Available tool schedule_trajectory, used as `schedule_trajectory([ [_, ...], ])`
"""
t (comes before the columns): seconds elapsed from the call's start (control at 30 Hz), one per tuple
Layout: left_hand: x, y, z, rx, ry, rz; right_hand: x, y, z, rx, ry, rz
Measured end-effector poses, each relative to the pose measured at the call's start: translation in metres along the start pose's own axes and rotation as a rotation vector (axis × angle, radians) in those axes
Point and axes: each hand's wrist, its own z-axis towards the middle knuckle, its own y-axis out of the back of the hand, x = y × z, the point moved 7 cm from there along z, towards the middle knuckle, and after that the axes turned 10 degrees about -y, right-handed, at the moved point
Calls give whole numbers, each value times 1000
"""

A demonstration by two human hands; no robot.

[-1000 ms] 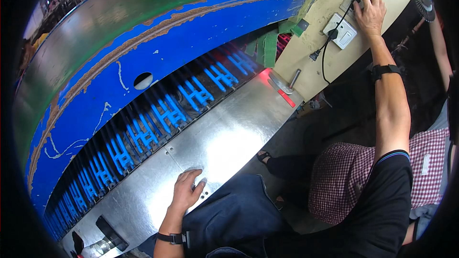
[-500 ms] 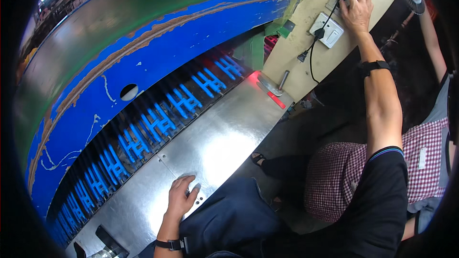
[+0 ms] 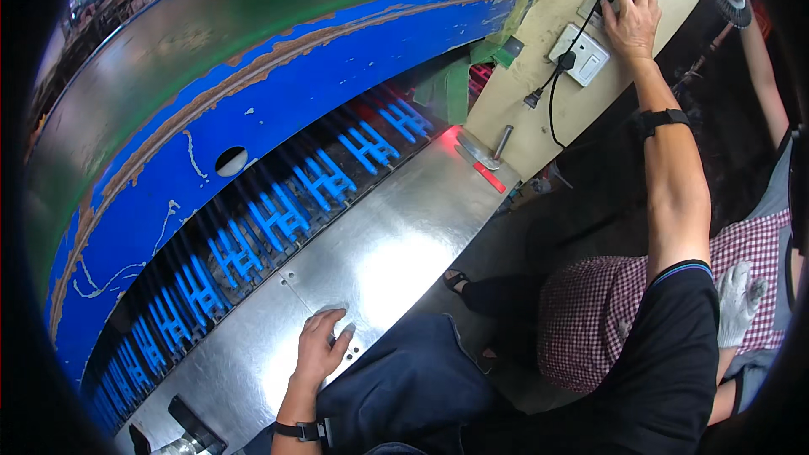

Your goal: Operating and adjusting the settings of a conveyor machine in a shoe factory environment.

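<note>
My right hand [image 3: 632, 24] reaches up to the cream panel [image 3: 510, 93], fingers bent and closed around a small dark part beside a black cable [image 3: 581, 29]. That part is mostly hidden behind the fingers. Just below is a white socket plate [image 3: 580, 54] with a plug in it. My left hand [image 3: 322, 344] rests on the shiny metal table [image 3: 337, 265], thumb apart from the fingers, holding nothing. Beyond the table's far edge, a row of blue-lit metal bars [image 3: 282, 212] lies under the curved blue machine cover [image 3: 168, 190].
A knife-like tool with a round handle [image 3: 502, 142] lies by a red strip [image 3: 489, 178] at the table's far right corner. A loose black plug [image 3: 533, 99] hangs on the panel. At right stands a co-worker in a checked apron [image 3: 590, 320]; a lamp [image 3: 731, 0] hangs above.
A co-worker's white-gloved hand has come into view at the right, in front of the checked apron. My two hands stay in the same places.
</note>
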Motion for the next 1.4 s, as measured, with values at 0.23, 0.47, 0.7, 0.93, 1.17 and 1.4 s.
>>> schedule_trajectory([
  [0.23, 0, -2, 1, 2, -9, 13, 1, -2, -1, 7, 13, 13],
  [0.47, -2, -4, 4, 3, -3, 12, -1, -7, -3, 9, 9, 7],
  [0.7, 2, -6, 7, 15, -2, 12, -2, -11, -3, 10, 4, -9],
  [0.93, 2, -9, 7, 21, 24, 10, 0, -7, -3, -12, 11, 2],
  [1.17, 5, -9, 8, 2, -1, -3, -1, -7, -4, -24, 13, 26],
  [1.4, 5, -11, 10, 6, -8, 0, -3, -12, -6, -1, -8, 27],
])
